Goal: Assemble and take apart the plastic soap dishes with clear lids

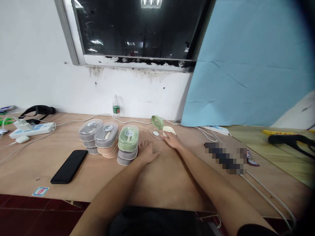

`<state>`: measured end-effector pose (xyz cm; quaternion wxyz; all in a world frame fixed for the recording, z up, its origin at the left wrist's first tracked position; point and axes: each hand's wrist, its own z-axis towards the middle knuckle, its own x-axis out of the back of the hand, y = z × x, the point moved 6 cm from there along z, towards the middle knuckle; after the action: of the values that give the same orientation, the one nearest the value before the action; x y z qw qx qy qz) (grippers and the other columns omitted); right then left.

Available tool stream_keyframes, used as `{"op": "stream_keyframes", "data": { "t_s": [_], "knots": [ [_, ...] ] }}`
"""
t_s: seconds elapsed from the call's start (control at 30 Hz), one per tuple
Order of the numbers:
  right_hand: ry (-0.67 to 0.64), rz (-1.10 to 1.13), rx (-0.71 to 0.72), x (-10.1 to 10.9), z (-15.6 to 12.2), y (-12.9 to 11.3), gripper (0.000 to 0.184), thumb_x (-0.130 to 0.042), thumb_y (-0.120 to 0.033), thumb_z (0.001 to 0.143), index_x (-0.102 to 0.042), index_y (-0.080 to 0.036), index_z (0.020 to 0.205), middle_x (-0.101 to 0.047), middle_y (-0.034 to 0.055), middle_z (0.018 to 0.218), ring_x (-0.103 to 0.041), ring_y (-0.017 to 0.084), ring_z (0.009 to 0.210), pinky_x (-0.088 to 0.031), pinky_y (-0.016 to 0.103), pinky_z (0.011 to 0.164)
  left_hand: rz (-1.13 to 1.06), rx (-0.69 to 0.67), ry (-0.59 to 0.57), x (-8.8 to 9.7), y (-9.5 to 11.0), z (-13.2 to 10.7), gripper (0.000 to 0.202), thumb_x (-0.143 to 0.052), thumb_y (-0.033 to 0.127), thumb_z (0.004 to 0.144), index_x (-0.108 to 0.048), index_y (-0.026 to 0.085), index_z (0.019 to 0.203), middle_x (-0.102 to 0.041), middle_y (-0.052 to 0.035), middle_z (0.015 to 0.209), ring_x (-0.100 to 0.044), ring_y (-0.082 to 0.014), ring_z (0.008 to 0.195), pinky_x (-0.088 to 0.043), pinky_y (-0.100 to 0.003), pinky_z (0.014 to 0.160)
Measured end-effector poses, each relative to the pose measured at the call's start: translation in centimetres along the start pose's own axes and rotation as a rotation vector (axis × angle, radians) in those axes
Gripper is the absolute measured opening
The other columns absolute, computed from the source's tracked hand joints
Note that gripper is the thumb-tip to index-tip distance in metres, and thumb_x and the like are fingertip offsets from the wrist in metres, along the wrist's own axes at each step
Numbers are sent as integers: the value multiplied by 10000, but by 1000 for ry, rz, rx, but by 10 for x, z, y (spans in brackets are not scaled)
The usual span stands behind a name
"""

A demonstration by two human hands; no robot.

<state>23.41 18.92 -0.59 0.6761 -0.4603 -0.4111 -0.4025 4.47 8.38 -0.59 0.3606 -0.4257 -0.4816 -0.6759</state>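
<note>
My left hand point(147, 152) lies on the table with its fingers spread and nothing in it. Just left of it stands a stack of oval lunch boxes, a green lunch box point(128, 138) with a clear lid on top and grey ones beneath. My right hand point(171, 140) reaches farther out, its fingers stretched over the edge of a clear lid point(156, 133) with a round white sticker. A cream-coloured oval piece point(169, 130) lies at its fingertips, partly hidden by the hand. Behind them a green oval piece point(157, 122) leans on its edge.
Two more stacks of lunch boxes point(106, 135) stand at the left, near a black phone point(69, 167). A water bottle point(115, 106) is by the wall. White power strips point(33, 130), cables and black goggles point(39, 110) lie farther out. A blurred dark object point(223, 157) is at right.
</note>
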Motion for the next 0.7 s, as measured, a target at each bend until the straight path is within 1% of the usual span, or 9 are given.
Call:
{"op": "stream_keyframes", "data": {
  "t_s": [0.1,0.23,0.37,0.43,0.47,0.53,0.6,0.67,0.7],
  "knots": [
    [73,48,18,5,-19,5,509,-396,-489,922,-548,-196,1310,-557,114,1338,-485,286,1242,-353,432,1036,-19,-15,9,1,1,0,658,-535,617,758,-432,228,1280,-465,-128,1321,-381,-346,1255,-278,-496,1036],
    [85,53,86,14,-47,6,459,-479,-444,889,-593,-183,1250,-611,113,1261,-533,276,1184,-375,412,1020,-41,-35,35,3,2,-1,720,-576,590,742,-387,216,1327,-450,-146,1335,-378,-359,1255,-285,-514,1028],
    [77,48,116,29,-74,0,486,-544,-449,853,-565,-219,1281,-587,107,1288,-513,285,1206,-376,425,1020,-60,-40,24,3,4,-2,742,-592,560,750,-344,242,1373,-373,-147,1417,-323,-371,1310,-257,-531,1049],
    [110,113,137,37,-83,-6,533,-579,-467,827,-541,-222,1299,-567,107,1304,-509,279,1205,-403,408,999,-64,-36,1,2,4,-2,731,-585,551,760,-348,247,1381,-341,-153,1446,-287,-392,1335,-235,-556,1056],
    [125,171,149,41,-86,-8,540,-581,-474,824,-534,-220,1299,-563,107,1300,-530,268,1172,-431,391,967,-65,-32,-7,2,4,-2,730,-580,552,764,-348,246,1385,-334,-156,1453,-274,-402,1342,-228,-567,1057],
    [159,313,161,46,-86,-11,506,-556,-473,840,-544,-211,1272,-569,107,1271,-597,231,1023,-487,354,871,-70,-30,-13,2,5,-1,730,-575,536,771,-342,240,1395,-336,-159,1453,-280,-402,1340,-236,-565,1057],
    [228,412,135,50,-78,-10,447,-522,-460,860,-571,-199,1220,-588,107,1223,-621,192,847,-507,334,789,-89,-49,1,4,7,0,697,-557,463,797,-321,235,1412,-346,-149,1450,-315,-364,1329,-258,-527,1063],
    [340,424,66,53,-62,-4,395,-499,-440,871,-601,-185,1155,-619,105,1154,-609,176,767,-503,335,771,-117,-100,46,8,14,0,627,-503,370,841,-308,248,1425,-349,-127,1455,-345,-306,1322,-272,-476,1070],
    [383,405,27,54,-50,-1,373,-488,-428,875,-613,-179,1124,-635,101,1118,-607,178,768,-498,337,777,-127,-140,71,9,19,-1,593,-474,351,862,-315,261,1425,-341,-116,1464,-343,-285,1328,-271,-459,1074]
  ]
}}
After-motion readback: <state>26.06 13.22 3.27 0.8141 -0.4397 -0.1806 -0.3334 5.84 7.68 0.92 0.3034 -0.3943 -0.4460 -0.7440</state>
